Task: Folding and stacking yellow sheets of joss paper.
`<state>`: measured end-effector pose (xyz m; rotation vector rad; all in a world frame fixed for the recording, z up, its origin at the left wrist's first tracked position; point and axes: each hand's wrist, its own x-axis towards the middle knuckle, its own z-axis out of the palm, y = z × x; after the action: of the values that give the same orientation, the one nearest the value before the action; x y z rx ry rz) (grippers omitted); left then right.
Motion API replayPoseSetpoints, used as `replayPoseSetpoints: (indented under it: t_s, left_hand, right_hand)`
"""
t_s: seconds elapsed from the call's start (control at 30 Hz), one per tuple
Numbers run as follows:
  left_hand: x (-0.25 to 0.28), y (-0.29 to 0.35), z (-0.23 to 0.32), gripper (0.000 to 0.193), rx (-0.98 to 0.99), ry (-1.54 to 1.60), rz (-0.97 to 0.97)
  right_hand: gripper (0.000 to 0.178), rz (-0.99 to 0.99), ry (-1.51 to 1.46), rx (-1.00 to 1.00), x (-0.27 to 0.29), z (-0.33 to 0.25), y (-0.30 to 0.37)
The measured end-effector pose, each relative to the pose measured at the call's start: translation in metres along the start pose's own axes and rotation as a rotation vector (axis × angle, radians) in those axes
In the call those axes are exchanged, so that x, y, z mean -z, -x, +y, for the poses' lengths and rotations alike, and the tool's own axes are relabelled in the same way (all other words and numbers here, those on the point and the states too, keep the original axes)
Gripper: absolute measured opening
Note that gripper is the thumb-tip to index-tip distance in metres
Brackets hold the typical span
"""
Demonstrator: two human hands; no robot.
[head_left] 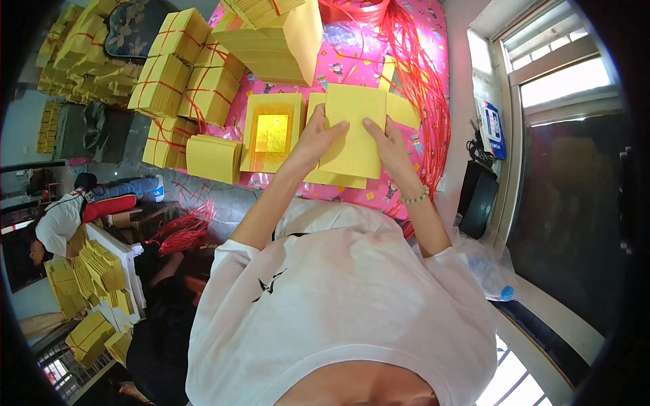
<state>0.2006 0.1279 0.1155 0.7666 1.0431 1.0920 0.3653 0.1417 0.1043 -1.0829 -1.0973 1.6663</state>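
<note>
Between both hands I hold a stack of yellow paper [355,139], upright and tilted a little over the pink patterned tablecloth. My left hand [317,139] grips its left edge, thumb on the face and fingers behind. My right hand [391,149], with a beaded bracelet on the wrist, grips the right edge the same way. More yellow sheets show partly behind and under the stack. To its left lies a yellow paper pile with a shiny gold square [273,133] on top. Beside that is a smaller yellow paper stack [213,158].
Bundles of yellow paper [163,84] tied with red strips stand at the left. A tall paper pile [274,47] rises at the back. Red plastic strips [426,101] hang along the table's right side. Another person [64,220] is at the far left, near more paper. A window stands right.
</note>
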Motion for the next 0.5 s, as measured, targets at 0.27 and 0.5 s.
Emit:
replayPoseSetpoints:
  t_s: [0.27, 0.5]
  left_hand:
    - [-0.002, -0.006, 0.002, 0.043, 0.072, 0.092, -0.008]
    - [-0.002, -0.003, 0.005, 0.050, 0.034, 0.063, -0.025]
  right_hand:
    - [0.039, -0.021, -0.101, -0.085, 0.003, -0.002, -0.003]
    - [0.040, -0.065, -0.080, -0.011, 0.003, -0.007, -0.002]
